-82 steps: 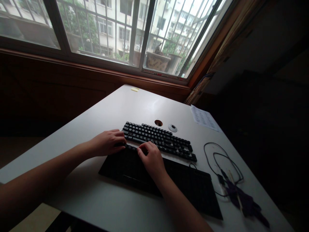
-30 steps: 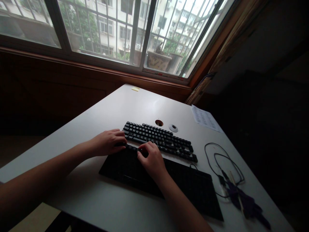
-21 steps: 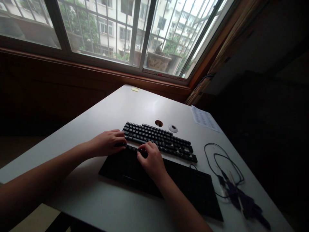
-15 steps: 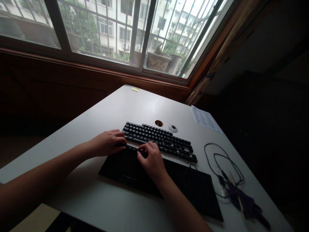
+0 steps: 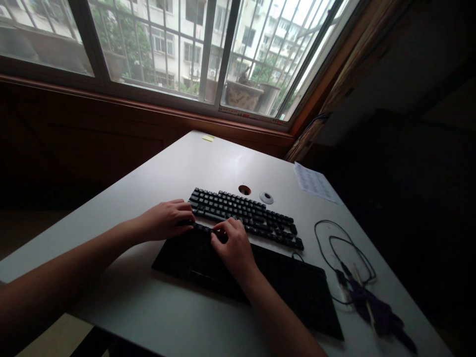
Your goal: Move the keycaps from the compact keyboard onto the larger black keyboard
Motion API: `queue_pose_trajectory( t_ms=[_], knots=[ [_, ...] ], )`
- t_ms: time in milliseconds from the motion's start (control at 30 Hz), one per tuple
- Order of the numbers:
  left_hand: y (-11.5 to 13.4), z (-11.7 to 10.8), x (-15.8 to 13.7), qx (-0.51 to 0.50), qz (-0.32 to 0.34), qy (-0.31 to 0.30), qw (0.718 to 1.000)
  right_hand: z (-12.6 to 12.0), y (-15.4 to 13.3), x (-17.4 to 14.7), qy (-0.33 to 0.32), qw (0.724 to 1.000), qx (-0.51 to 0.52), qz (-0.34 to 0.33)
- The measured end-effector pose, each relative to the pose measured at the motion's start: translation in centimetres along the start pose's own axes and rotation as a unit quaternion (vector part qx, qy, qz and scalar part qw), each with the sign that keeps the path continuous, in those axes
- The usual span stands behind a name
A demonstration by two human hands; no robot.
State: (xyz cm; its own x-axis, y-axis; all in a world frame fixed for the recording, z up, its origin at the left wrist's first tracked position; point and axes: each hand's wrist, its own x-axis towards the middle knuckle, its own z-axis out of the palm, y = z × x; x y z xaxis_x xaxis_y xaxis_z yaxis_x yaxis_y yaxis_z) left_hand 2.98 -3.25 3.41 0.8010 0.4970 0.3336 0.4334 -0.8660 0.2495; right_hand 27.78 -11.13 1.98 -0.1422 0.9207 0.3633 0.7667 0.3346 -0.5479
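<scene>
many blocky black keycaps [image 5: 240, 208], rowed beside dark slab [image 5: 293, 287]

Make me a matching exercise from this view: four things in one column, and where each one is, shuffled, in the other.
Things:
1. Left hand
2. Flat black slab
3. Yellow slip
4. Printed sheet

Places:
A. At the far corner of the white desk, toward the left
B. Along the desk's right edge, toward the far end
C. Beside the left end of the black keycaps
D. Partly hidden beneath the right forearm

Pairs: 1-C, 2-D, 3-A, 4-B
</scene>
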Motion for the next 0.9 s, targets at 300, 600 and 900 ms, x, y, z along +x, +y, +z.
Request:
queue_pose_trajectory(
  t_ms=[300,600,900],
  knots=[
    [0.00,0.01,-0.02,0.002,-0.008,-0.013,1.000,0.03,0.00,-0.03,-0.002,1.000,-0.004,0.000],
    [-0.06,0.04,0.01,0.003,-0.004,-0.012,1.000,0.04,-0.01,0.11,-0.001,1.000,0.003,-0.004],
    [-0.21,-0.55,0.20,-0.009,0.001,-0.014,1.000,0.12,0.04,0.01,0.011,1.000,-0.005,-0.006]
  ],
)
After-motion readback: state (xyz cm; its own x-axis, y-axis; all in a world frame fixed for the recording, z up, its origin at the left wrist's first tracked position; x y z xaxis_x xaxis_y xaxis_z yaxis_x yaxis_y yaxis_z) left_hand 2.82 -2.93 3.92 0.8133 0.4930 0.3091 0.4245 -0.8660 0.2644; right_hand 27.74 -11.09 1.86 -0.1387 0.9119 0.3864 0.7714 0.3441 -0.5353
